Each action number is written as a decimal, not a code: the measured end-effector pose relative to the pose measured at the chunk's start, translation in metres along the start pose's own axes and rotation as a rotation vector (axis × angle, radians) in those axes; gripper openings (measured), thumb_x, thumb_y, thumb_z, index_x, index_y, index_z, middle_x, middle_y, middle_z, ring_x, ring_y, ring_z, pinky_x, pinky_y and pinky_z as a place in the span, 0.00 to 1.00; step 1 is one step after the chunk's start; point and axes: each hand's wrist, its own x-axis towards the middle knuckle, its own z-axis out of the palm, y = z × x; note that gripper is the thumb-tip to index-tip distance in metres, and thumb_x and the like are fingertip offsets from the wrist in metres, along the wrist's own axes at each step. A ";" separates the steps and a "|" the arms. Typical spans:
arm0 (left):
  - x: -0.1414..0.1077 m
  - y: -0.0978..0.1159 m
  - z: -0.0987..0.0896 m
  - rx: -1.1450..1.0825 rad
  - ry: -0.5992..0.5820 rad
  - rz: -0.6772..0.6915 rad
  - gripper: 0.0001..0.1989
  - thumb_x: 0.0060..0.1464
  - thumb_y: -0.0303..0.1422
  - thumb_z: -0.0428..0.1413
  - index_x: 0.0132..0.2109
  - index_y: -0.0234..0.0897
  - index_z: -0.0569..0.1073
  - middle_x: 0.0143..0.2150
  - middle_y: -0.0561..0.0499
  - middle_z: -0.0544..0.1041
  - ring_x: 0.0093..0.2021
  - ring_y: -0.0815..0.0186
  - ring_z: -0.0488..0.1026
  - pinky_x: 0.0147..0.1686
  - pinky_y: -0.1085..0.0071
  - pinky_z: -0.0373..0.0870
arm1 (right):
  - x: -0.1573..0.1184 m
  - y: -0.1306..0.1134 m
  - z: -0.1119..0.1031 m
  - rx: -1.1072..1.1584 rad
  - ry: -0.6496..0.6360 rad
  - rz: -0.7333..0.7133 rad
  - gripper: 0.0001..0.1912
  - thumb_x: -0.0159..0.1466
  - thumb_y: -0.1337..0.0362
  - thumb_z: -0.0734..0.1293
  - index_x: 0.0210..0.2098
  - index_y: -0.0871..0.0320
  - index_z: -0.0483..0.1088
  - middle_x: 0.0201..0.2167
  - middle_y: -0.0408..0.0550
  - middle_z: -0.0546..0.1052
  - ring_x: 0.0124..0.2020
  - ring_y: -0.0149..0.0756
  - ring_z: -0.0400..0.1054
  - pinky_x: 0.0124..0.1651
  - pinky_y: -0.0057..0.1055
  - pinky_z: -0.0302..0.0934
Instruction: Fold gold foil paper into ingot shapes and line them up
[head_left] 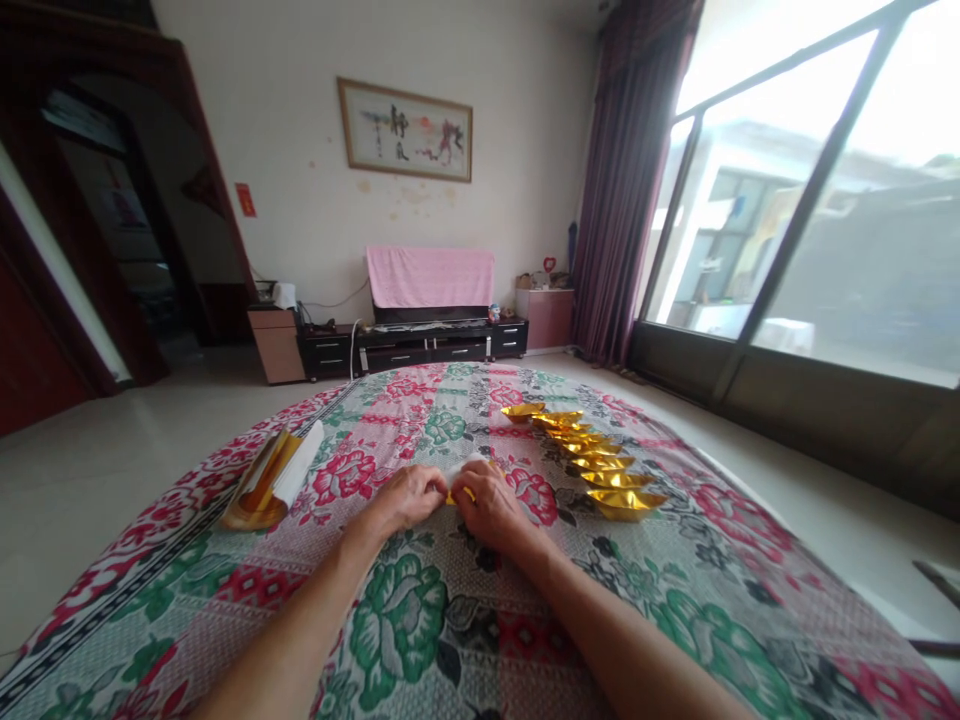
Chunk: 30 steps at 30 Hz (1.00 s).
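Both hands meet over the middle of the table, closed around a small piece of gold foil paper (pixel 460 494) whose white back (pixel 466 462) shows above the fingers. My left hand (pixel 412 496) pinches its left side, and my right hand (pixel 486 502) covers most of the rest. How the paper is folded is hidden by the fingers. To the right lies a row of several folded gold paper ingots (pixel 622 502), shiny and boat-shaped. On the left rests a curled stack of gold and white paper sheets (pixel 271 478).
A flowered cloth (pixel 397 610) covers the round table. Beyond it stand a black cabinet (pixel 427 350), a screen-like thing under a pink cloth (pixel 431 277), and a side cupboard (pixel 547 318). Large windows (pixel 810 220) are on the right; a doorway (pixel 142 220) is on the left.
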 end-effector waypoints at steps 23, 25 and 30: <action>0.005 -0.007 0.002 -0.088 -0.015 0.024 0.13 0.42 0.32 0.49 0.34 0.38 0.77 0.24 0.54 0.73 0.25 0.70 0.66 0.24 0.77 0.57 | 0.007 0.014 -0.002 0.110 -0.108 0.014 0.10 0.53 0.74 0.61 0.30 0.57 0.73 0.36 0.47 0.70 0.41 0.34 0.62 0.47 0.30 0.54; 0.005 -0.008 0.002 -0.098 -0.021 0.024 0.13 0.42 0.31 0.49 0.34 0.38 0.77 0.24 0.54 0.73 0.25 0.70 0.66 0.24 0.78 0.57 | 0.008 0.015 -0.004 0.123 -0.129 -0.002 0.11 0.53 0.74 0.61 0.30 0.57 0.74 0.36 0.47 0.70 0.42 0.34 0.62 0.47 0.31 0.54; 0.005 -0.010 0.004 -0.084 -0.016 0.030 0.15 0.41 0.28 0.47 0.34 0.37 0.77 0.24 0.54 0.72 0.24 0.71 0.65 0.23 0.78 0.56 | 0.008 0.014 -0.006 0.123 -0.153 0.010 0.14 0.53 0.76 0.59 0.30 0.57 0.74 0.37 0.47 0.71 0.41 0.33 0.63 0.47 0.29 0.55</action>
